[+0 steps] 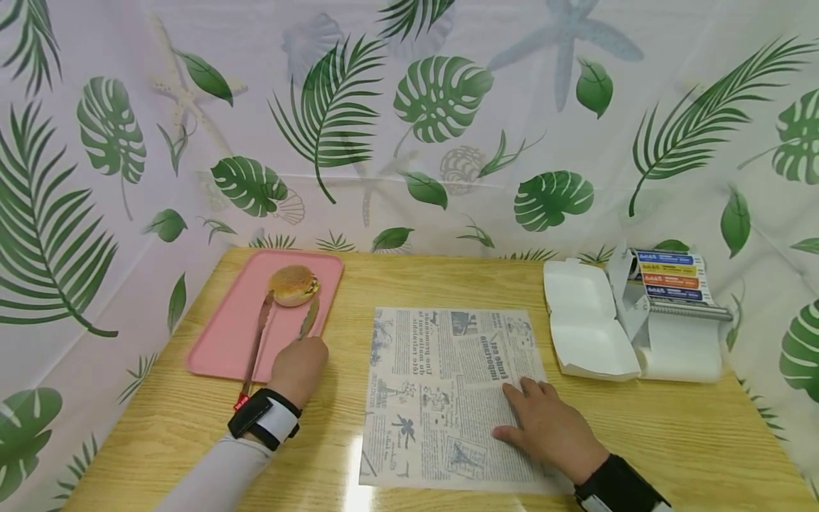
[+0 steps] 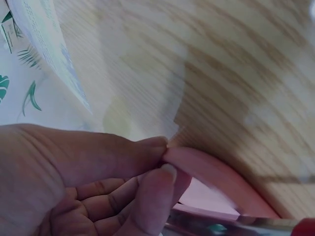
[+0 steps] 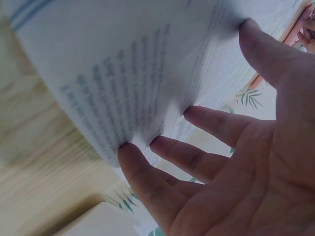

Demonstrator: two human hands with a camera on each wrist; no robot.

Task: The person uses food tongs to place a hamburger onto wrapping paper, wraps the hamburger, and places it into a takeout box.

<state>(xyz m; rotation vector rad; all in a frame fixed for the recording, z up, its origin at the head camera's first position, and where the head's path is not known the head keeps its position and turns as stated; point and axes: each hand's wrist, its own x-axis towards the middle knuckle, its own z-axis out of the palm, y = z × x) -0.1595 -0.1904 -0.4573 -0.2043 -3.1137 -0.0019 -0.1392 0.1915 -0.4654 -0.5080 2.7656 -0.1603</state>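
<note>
My left hand [image 1: 301, 371] is at the near right corner of a pink tray [image 1: 224, 338]. In the left wrist view, thumb and index finger pinch the tray's rim [image 2: 216, 172]. On that tray sit a burger [image 1: 292, 284] in a bun and metal tongs [image 1: 257, 341], whose tips stand either side of the bun; my hand hides part of one tong arm. With fingers spread, my right hand [image 1: 553, 430] rests its fingertips on a newsprint-patterned paper sheet [image 1: 435, 398], near its right side. The right wrist view shows those fingertips [image 3: 129, 150] touching the paper.
Right of the paper, a white clamshell box [image 1: 585, 320] lies unfolded. Beside it stands a wrap dispenser [image 1: 678, 284] with a white roll [image 1: 681, 348]. A leaf-printed curtain [image 1: 441, 156] closes off the back and sides of the wooden table [image 1: 339, 455].
</note>
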